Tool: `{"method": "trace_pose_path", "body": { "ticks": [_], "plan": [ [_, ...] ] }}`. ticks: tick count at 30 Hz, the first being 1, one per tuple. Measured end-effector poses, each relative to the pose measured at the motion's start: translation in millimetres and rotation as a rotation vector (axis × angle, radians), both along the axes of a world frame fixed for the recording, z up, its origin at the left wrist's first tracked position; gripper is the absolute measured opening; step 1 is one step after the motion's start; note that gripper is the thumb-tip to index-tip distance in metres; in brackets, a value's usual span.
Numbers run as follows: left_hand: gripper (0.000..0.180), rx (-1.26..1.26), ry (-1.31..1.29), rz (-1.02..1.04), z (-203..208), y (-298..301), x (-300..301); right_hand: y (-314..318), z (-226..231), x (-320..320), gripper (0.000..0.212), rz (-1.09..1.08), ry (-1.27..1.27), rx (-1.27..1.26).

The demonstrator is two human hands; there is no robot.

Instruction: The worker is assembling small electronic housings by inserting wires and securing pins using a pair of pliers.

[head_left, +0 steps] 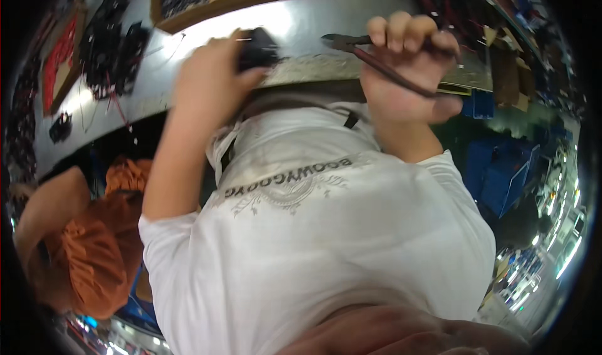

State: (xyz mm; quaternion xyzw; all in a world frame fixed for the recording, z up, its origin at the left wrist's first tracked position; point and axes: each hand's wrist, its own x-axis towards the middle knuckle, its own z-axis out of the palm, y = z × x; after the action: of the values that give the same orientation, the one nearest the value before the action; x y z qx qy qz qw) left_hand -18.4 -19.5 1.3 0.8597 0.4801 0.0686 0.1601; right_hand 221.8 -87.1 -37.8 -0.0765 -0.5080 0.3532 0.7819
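Observation:
My left hand (210, 73) is closed around a black part (258, 49), held above the near edge of the metal workbench (313, 20). Motion blurs both, so the exact kind of the part does not show. In my right hand (401, 95) are diagonal cutters (392, 74) with dark red handles. The fingers curl over one handle while the other crosses the palm, and the handles stand spread apart. The cutters' jaws point left toward the black part, with a gap between them.
A shallow cardboard tray (251, 4) of small dark parts sits at the bench's far side. Leftward lie a pile of black parts with wires (113, 54) and a box with red pieces (59, 63). A person in orange (100, 248) is at left; blue bins (498, 167) stand at right.

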Motion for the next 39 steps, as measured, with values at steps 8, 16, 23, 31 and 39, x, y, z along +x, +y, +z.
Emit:
{"method": "trace_pose_path", "body": {
  "ticks": [8,16,23,31,39],
  "plan": [
    [0.110,0.909,0.036,0.395,7,101,-106,17,7,40,0.089,-0.690,-1.560,-0.067],
    [0.081,0.616,-0.292,0.009,-37,30,-45,-5,-29,210,0.060,-1.443,-1.379,-0.983],
    [0.065,0.521,-0.448,-0.183,-34,20,-21,-20,-16,225,0.055,-1.247,-1.335,-0.984],
    [0.042,0.348,-0.575,-0.520,-10,6,3,-57,80,120,0.041,-1.166,-1.441,-0.718],
    [0.087,-0.058,-0.653,-0.692,59,-9,47,-16,122,30,0.040,-0.468,-1.637,0.423]
  ]
}}
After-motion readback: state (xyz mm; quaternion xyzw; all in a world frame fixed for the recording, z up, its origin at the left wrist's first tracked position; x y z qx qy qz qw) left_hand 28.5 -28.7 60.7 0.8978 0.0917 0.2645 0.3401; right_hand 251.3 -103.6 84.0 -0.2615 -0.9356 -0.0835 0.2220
